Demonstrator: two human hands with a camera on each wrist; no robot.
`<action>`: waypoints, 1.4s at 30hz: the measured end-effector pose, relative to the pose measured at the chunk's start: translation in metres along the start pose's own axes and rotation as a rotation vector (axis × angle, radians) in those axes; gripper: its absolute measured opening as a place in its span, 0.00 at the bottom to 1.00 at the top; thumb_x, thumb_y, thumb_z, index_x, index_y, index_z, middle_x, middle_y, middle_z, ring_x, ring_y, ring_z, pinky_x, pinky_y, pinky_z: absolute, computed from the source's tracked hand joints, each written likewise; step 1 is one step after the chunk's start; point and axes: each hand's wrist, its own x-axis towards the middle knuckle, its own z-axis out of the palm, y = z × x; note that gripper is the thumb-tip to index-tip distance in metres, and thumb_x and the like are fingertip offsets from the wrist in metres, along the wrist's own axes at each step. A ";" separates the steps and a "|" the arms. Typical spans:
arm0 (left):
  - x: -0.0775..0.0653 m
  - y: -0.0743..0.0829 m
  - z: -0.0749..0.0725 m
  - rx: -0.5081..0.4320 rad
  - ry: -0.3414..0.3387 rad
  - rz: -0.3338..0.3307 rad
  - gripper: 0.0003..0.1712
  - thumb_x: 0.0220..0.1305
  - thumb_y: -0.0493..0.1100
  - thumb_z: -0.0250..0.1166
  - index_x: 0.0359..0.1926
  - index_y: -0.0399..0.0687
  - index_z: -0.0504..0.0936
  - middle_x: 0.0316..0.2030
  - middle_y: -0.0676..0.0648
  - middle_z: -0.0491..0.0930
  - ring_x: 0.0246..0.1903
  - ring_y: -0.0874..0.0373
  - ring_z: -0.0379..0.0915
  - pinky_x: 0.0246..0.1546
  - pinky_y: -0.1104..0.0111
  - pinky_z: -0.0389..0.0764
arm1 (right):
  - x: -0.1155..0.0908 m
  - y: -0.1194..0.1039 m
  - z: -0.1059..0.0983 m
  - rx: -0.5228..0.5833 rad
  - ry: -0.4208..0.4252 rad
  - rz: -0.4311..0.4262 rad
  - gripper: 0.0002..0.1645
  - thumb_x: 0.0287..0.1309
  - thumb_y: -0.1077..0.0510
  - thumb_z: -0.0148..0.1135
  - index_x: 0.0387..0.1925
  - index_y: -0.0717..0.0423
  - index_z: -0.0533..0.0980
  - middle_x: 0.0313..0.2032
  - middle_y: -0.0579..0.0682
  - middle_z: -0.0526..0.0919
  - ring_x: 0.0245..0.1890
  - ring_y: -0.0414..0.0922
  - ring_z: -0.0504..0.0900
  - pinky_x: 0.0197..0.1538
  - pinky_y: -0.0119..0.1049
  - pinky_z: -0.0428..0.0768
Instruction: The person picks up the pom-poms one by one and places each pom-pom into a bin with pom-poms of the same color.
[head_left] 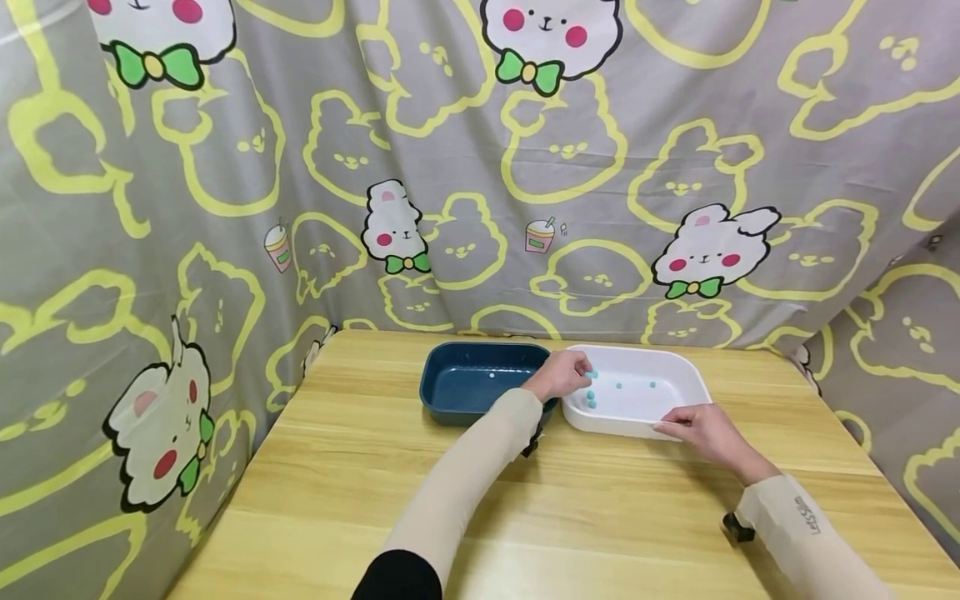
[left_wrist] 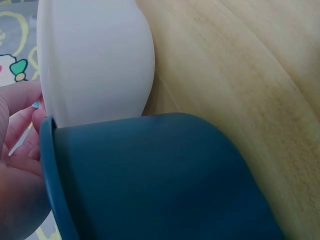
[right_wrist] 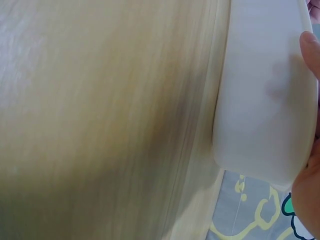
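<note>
My left hand [head_left: 558, 375] reaches over the left end of the white tray [head_left: 678, 367], its fingertips pinching a small turquoise bead [left_wrist: 36, 104]. Close by its fingers, a few more turquoise beads [head_left: 591, 396] lie on the tray floor, with others farther right. My right hand [head_left: 705, 429] grips the tray's front rim near the right corner. In the right wrist view the thumb [right_wrist: 311, 50] lies against the outer wall. Beside the white tray stands a dark blue tray [head_left: 450, 412] with one pale bead [head_left: 491, 376] inside. The left hand and wrist partly cover its right end.
Both trays stand side by side towards the back of the wooden table [head_left: 600, 525]. A patterned grey curtain [head_left: 465, 275] hangs behind and along the sides. Small black camera mounts [head_left: 738, 527] sit under both wrists.
</note>
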 end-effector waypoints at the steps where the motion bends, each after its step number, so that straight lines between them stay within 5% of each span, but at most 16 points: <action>1: 0.001 0.000 0.000 0.002 0.000 -0.002 0.07 0.60 0.40 0.66 0.40 0.45 0.81 0.31 0.55 0.76 0.32 0.65 0.71 0.33 0.76 0.72 | 0.000 0.000 0.000 0.000 0.000 0.001 0.07 0.53 0.50 0.69 0.23 0.45 0.83 0.21 0.36 0.81 0.21 0.33 0.70 0.27 0.29 0.69; 13: 0.005 -0.002 0.000 0.034 0.054 -0.061 0.12 0.61 0.41 0.65 0.46 0.45 0.80 0.38 0.52 0.79 0.38 0.62 0.73 0.38 0.75 0.74 | 0.002 -0.003 0.001 0.008 -0.012 0.008 0.08 0.54 0.50 0.69 0.23 0.46 0.83 0.20 0.36 0.81 0.21 0.33 0.70 0.27 0.30 0.69; 21: -0.010 -0.003 -0.006 -0.015 0.076 -0.028 0.13 0.62 0.42 0.64 0.47 0.45 0.80 0.45 0.50 0.78 0.45 0.59 0.74 0.44 0.72 0.74 | 0.002 -0.002 0.003 -0.001 -0.012 0.002 0.08 0.53 0.50 0.69 0.23 0.45 0.83 0.20 0.35 0.80 0.22 0.33 0.71 0.27 0.30 0.70; 26: -0.037 -0.003 -0.021 -0.040 0.038 0.036 0.09 0.62 0.41 0.64 0.43 0.44 0.81 0.38 0.52 0.79 0.38 0.63 0.74 0.36 0.75 0.75 | 0.004 -0.004 0.002 0.007 -0.020 0.001 0.08 0.54 0.49 0.68 0.23 0.46 0.83 0.21 0.37 0.81 0.22 0.34 0.70 0.27 0.30 0.69; 31: -0.080 -0.009 -0.035 -0.031 -0.005 0.121 0.06 0.60 0.39 0.66 0.39 0.44 0.81 0.32 0.54 0.79 0.33 0.66 0.73 0.35 0.77 0.73 | 0.009 -0.006 0.001 -0.001 -0.047 0.018 0.09 0.54 0.48 0.68 0.24 0.46 0.84 0.21 0.37 0.81 0.22 0.34 0.71 0.27 0.30 0.70; 38: -0.138 -0.034 -0.044 0.012 -0.064 0.167 0.04 0.61 0.39 0.65 0.37 0.45 0.82 0.31 0.56 0.79 0.32 0.67 0.74 0.37 0.76 0.74 | 0.012 -0.008 -0.003 0.007 -0.117 0.060 0.12 0.55 0.45 0.66 0.26 0.46 0.84 0.23 0.37 0.81 0.24 0.35 0.72 0.29 0.30 0.72; 42: -0.160 -0.047 -0.047 0.115 -0.088 0.173 0.04 0.63 0.41 0.62 0.37 0.47 0.82 0.34 0.56 0.79 0.33 0.67 0.75 0.38 0.74 0.75 | 0.010 -0.008 -0.006 -0.050 -0.117 0.039 0.11 0.55 0.44 0.66 0.26 0.44 0.83 0.22 0.35 0.80 0.24 0.35 0.71 0.30 0.32 0.72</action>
